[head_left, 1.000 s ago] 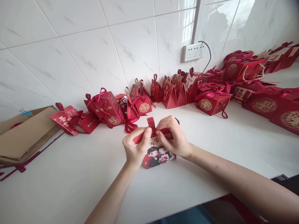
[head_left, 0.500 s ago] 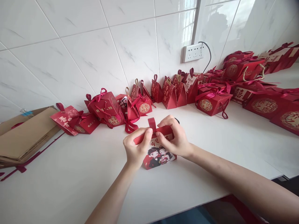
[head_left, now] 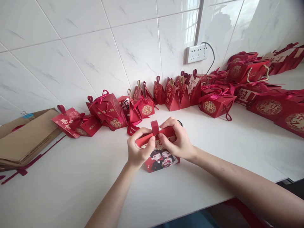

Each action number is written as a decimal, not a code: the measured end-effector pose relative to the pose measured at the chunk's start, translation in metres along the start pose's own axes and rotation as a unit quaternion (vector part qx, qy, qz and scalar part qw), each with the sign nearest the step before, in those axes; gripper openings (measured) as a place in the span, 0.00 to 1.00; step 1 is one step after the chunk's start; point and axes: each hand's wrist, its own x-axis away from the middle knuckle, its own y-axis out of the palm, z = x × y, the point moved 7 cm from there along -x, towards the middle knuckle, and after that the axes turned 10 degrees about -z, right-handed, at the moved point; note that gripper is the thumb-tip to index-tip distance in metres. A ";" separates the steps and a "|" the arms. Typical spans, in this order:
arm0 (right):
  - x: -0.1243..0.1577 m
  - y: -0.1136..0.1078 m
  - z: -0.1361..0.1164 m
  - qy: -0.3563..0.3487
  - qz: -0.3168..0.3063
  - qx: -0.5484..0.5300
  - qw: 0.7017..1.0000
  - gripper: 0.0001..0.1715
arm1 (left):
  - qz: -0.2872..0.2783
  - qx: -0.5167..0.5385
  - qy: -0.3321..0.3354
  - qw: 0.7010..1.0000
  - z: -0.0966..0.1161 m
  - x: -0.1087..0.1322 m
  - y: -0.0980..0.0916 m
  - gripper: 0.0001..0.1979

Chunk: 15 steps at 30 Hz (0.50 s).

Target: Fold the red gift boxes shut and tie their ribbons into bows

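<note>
A red gift box (head_left: 163,160) printed with a cartoon couple stands upright on the white table (head_left: 90,177). From its top edge rises a red ribbon loop (head_left: 155,127). My left hand (head_left: 140,147) grips the left part of the top edge, thumb in front below the loop and fingers behind. On the right part, my right hand (head_left: 177,139) pinches the same edge, its thumb in front near the loop's base and its index finger curled over the top. The fingers behind the box are partly hidden.
Red boxes with bows (head_left: 106,109) and triangular boxes (head_left: 172,96) line the tiled wall. More red boxes (head_left: 268,104) are stacked at the right. Flattened brown cardboard (head_left: 30,136) lies at the left. A power strip (head_left: 196,53) is on the wall.
My left thumb has slid down from the ribbon loop's base onto the box's front, and my left fingers have lifted slightly. My right hand and the box have barely moved.
</note>
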 end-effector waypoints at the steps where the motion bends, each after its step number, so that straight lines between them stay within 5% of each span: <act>1: 0.000 0.000 0.000 0.003 -0.002 -0.001 1.000 0.11 | 0.002 -0.002 0.001 1.000 0.000 0.000 0.000 0.04; 15: -0.001 0.001 0.004 0.016 -0.005 -0.016 1.000 0.11 | 0.031 -0.033 -0.023 0.999 0.003 0.000 -0.002 0.05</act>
